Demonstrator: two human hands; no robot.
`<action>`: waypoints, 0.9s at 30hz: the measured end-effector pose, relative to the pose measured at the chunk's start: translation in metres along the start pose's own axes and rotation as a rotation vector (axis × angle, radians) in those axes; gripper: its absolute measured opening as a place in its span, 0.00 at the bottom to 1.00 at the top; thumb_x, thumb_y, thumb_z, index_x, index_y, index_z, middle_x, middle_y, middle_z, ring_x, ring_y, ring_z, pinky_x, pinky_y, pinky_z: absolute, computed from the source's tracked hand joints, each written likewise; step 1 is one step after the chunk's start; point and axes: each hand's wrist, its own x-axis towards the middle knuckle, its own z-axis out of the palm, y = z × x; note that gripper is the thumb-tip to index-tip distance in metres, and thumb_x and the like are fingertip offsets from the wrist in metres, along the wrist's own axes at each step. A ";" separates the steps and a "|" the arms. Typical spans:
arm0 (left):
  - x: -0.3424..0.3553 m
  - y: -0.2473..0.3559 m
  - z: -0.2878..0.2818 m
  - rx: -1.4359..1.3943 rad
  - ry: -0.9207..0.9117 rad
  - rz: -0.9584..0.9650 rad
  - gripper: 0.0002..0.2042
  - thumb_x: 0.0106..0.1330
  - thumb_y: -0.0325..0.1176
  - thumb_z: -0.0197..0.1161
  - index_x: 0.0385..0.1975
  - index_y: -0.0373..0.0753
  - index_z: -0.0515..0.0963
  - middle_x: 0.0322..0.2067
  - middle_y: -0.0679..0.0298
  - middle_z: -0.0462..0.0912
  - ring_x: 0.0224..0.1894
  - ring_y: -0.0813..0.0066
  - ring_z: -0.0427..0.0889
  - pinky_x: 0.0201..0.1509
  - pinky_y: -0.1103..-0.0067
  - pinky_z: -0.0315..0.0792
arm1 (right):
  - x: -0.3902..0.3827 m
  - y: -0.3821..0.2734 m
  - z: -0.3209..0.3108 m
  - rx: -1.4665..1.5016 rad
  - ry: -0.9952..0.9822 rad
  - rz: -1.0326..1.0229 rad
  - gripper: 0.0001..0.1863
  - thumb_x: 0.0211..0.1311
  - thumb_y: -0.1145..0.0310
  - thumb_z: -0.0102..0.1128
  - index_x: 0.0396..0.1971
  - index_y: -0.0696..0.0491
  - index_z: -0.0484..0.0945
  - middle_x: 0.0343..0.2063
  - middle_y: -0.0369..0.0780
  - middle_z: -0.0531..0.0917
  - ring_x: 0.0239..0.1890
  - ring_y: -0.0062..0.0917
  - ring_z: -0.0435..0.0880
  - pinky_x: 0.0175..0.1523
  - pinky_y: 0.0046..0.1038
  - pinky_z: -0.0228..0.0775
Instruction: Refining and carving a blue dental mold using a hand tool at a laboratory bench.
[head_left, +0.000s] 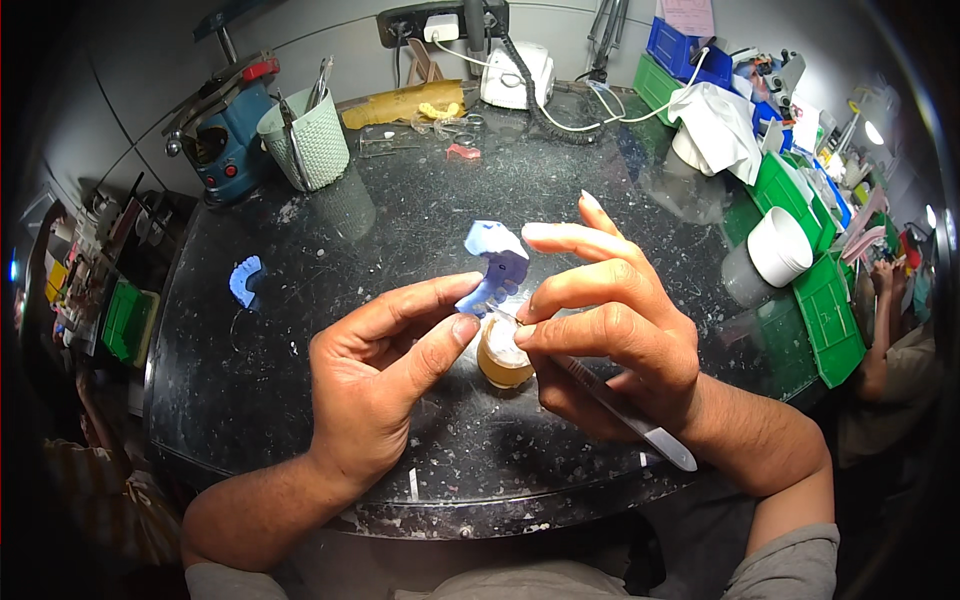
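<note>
Fingers of left hand (375, 385) pinching blue dental cast (495, 265), right hand (600, 335) gripping metal tool (620, 412), mid-table (330, 300).

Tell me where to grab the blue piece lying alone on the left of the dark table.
Take the blue piece across its curved outer rim, coming straight down from above. It lies flat on the dark table with bare surface all around, well clear of the left hand, so I'd judge a pinch from above easiest.

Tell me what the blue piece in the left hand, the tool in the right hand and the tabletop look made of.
Blue piece: matte, opaque, probably wax or plastic.
Tool: bright silvery sheen, likely steel.
Tabletop: glossy black with pale flecks and reflections, probably polished stone.
</note>
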 end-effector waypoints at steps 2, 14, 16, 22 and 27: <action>0.000 -0.001 0.001 0.004 0.008 0.016 0.15 0.67 0.21 0.64 0.53 0.28 0.79 0.48 0.56 0.84 0.51 0.75 0.82 0.58 0.78 0.75 | 0.000 -0.001 0.001 0.000 -0.003 0.002 0.16 0.46 0.83 0.69 0.37 0.51 0.83 0.37 0.38 0.83 0.56 0.43 0.81 0.70 0.56 0.56; 0.000 -0.002 0.001 0.044 0.008 0.038 0.14 0.67 0.21 0.64 0.52 0.30 0.80 0.47 0.58 0.84 0.50 0.75 0.82 0.58 0.79 0.74 | -0.001 0.000 0.000 -0.025 -0.034 0.015 0.15 0.48 0.79 0.71 0.38 0.48 0.85 0.38 0.36 0.84 0.57 0.42 0.80 0.69 0.55 0.57; 0.000 -0.003 0.000 0.035 0.006 0.038 0.14 0.67 0.21 0.64 0.52 0.29 0.80 0.47 0.57 0.84 0.50 0.75 0.82 0.58 0.79 0.74 | -0.001 -0.001 0.000 -0.020 -0.031 0.021 0.15 0.48 0.79 0.71 0.38 0.48 0.85 0.39 0.36 0.84 0.57 0.42 0.80 0.70 0.55 0.57; -0.001 -0.001 0.003 0.011 0.005 0.018 0.14 0.67 0.21 0.64 0.52 0.29 0.80 0.47 0.55 0.85 0.50 0.74 0.82 0.59 0.78 0.74 | 0.001 -0.001 -0.002 -0.004 -0.030 0.019 0.17 0.45 0.82 0.70 0.37 0.50 0.84 0.38 0.37 0.84 0.56 0.43 0.81 0.70 0.56 0.56; 0.001 -0.003 0.000 0.013 0.003 0.027 0.13 0.67 0.21 0.64 0.51 0.29 0.79 0.47 0.55 0.85 0.51 0.73 0.83 0.59 0.78 0.75 | 0.002 -0.004 -0.004 0.024 -0.040 0.058 0.18 0.40 0.83 0.69 0.35 0.51 0.84 0.37 0.38 0.84 0.56 0.44 0.81 0.70 0.57 0.54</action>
